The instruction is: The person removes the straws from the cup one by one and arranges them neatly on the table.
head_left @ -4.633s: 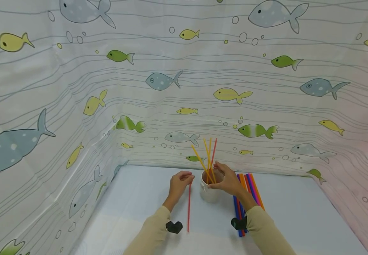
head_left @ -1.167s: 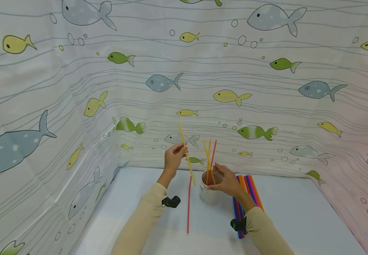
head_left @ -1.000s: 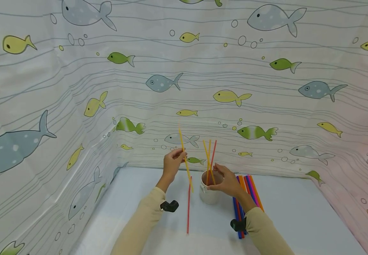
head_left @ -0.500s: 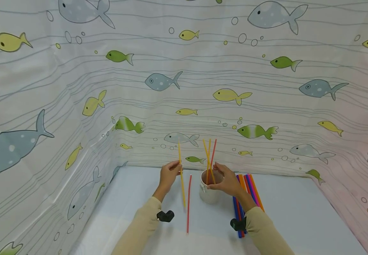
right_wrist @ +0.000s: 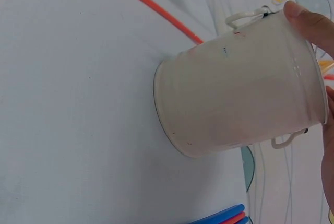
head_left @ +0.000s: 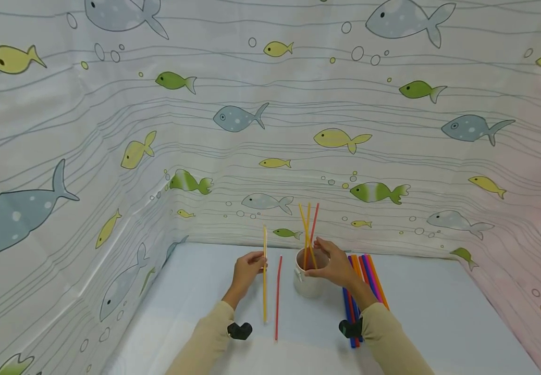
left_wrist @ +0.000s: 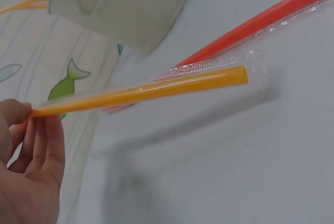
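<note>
My left hand (head_left: 246, 275) pinches a yellow drinking straw (left_wrist: 182, 84) in a clear wrapper near its far end. In the left wrist view, the straw's shadow falls on the white table below it. To its right lies a red wrapped straw (head_left: 277, 304), roughly parallel to it. My right hand (head_left: 337, 266) holds the rim of a small white bucket (right_wrist: 235, 85), thumb on one side and fingers on the other. The bucket stands upright on the table and has little side handles. Two yellow straws (head_left: 305, 224) and a red straw (head_left: 315, 221) lean inside it.
Several blue, orange, red and pink straws (head_left: 374, 284) lie side by side right of the bucket, partly under my right forearm. A fish-patterned cloth (head_left: 233, 161) encloses the white table (head_left: 444, 312) at the back and sides.
The left hand was at the red straw's top end, then lifted a yellow straw from the bucket and brought it left and down beside the red one. The right hand stayed on the bucket.
</note>
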`<action>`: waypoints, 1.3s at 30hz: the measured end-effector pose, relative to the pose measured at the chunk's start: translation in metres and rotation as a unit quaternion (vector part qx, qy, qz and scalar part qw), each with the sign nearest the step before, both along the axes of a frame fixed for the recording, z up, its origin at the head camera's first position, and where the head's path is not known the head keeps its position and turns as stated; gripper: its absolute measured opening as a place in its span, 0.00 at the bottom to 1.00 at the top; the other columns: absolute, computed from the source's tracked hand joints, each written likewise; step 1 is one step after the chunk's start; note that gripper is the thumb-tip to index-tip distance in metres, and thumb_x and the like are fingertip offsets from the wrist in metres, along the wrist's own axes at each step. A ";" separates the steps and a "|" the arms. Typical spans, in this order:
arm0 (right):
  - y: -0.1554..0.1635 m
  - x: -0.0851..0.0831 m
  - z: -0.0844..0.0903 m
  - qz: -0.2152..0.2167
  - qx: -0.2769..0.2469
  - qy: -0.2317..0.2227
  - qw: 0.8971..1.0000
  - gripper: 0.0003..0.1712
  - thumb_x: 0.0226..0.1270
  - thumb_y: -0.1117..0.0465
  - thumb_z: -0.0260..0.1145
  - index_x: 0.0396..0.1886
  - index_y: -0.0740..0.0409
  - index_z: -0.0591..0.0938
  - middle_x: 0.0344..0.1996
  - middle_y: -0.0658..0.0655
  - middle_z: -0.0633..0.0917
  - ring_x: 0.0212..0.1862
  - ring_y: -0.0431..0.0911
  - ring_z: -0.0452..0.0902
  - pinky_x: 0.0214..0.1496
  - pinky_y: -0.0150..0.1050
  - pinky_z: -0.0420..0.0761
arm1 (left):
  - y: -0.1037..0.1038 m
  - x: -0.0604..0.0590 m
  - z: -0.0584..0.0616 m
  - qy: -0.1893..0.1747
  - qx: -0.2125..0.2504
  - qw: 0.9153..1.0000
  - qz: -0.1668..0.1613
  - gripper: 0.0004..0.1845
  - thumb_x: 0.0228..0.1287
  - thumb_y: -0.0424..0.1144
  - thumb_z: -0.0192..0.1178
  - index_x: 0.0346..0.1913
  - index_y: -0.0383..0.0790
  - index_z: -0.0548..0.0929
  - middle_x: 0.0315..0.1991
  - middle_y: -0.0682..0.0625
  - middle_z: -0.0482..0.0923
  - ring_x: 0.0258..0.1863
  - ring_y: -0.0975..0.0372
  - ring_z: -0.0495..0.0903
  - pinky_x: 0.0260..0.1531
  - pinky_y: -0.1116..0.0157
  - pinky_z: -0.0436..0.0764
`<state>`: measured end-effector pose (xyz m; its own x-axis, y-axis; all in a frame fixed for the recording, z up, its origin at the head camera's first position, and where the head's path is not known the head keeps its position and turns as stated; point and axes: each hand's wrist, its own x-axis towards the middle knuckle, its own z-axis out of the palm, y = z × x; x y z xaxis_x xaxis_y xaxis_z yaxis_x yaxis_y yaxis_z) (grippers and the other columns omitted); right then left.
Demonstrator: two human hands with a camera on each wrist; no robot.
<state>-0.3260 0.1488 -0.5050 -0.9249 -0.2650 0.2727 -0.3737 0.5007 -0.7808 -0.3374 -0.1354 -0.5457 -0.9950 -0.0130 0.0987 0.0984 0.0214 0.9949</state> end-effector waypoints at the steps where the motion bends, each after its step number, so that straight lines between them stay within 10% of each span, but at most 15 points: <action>1: 0.000 0.000 0.000 -0.001 0.001 0.000 1.000 0.61 0.40 0.48 0.84 0.73 0.62 0.64 0.61 0.58 0.76 0.64 0.53 0.70 0.66 0.52 0.69 | -0.001 0.002 0.001 0.000 -0.001 1.000 -0.005 0.16 0.66 0.30 0.62 0.54 0.25 0.80 0.40 0.38 0.84 0.39 0.49 0.84 0.39 0.61 0.86; 21: 0.001 0.000 -0.001 0.006 -0.011 -0.003 1.000 0.61 0.41 0.48 0.84 0.74 0.59 0.63 0.62 0.57 0.75 0.65 0.53 0.69 0.67 0.53 0.68 | 0.005 0.034 -0.010 -0.012 -0.005 0.999 -0.035 0.17 0.66 0.28 0.60 0.54 0.20 0.77 0.43 0.27 0.80 0.39 0.48 0.84 0.38 0.58 0.86; 28: 0.000 0.001 0.000 0.005 -0.013 -0.003 1.000 0.61 0.41 0.50 0.84 0.73 0.63 0.63 0.62 0.57 0.76 0.65 0.54 0.69 0.67 0.54 0.67 | 0.009 0.017 -0.046 -0.007 -0.046 0.999 0.012 0.14 0.63 0.32 0.65 0.49 0.27 0.83 0.36 0.40 0.85 0.31 0.61 0.84 0.31 0.67 0.86; 39: 0.001 0.000 -0.001 0.003 -0.009 -0.006 1.000 0.61 0.41 0.47 0.84 0.73 0.62 0.63 0.62 0.56 0.75 0.66 0.53 0.68 0.67 0.54 0.68 | 0.010 0.014 -0.050 -0.010 -0.076 0.997 0.022 0.14 0.57 0.34 0.71 0.45 0.31 0.85 0.33 0.45 0.85 0.27 0.63 0.82 0.28 0.68 0.84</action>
<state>-0.3263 0.1496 -0.5062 -0.9267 -0.2652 0.2664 -0.3670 0.4852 -0.7937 -0.3229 -0.1250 -0.5959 -0.9956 -0.0430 0.0832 0.0744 0.1751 0.9817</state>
